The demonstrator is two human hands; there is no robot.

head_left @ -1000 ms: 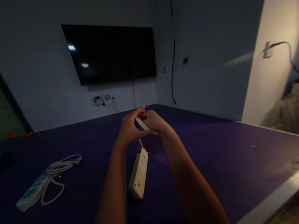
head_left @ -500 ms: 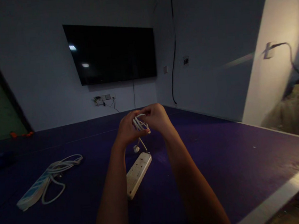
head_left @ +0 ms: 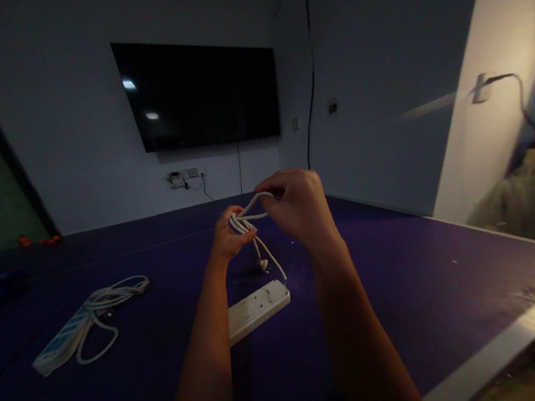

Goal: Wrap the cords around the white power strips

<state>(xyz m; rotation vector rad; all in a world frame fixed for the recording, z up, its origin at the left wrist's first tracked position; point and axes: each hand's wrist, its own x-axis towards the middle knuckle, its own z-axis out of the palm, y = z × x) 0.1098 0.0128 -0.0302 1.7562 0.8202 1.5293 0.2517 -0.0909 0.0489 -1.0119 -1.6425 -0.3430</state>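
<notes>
My left hand (head_left: pixel 227 235) is closed around a small coil of white power cord (head_left: pixel 241 223). Pinched in my right hand (head_left: pixel 298 204) is a loop of the same cord, drawn out to the right of the coil. Below the hands a white power strip (head_left: pixel 258 307) lies on the purple surface, its near end hidden behind my left forearm. The cord runs down to the strip's far end. A white plug (head_left: pixel 262 265) dangles from the coil just above that end.
On the left lies a second power strip (head_left: pixel 64 340) with blue sockets, its white cord (head_left: pixel 111 293) looped over one end. The purple surface (head_left: pixel 397 289) has a pale edge at the right. A television (head_left: pixel 202 94) hangs on the back wall above several wall sockets (head_left: pixel 185 177).
My right hand has moved right and up, pulling a cord loop out from the coil. My left hand has shifted slightly left. The power strip has swung rightward, and the plug has moved right.
</notes>
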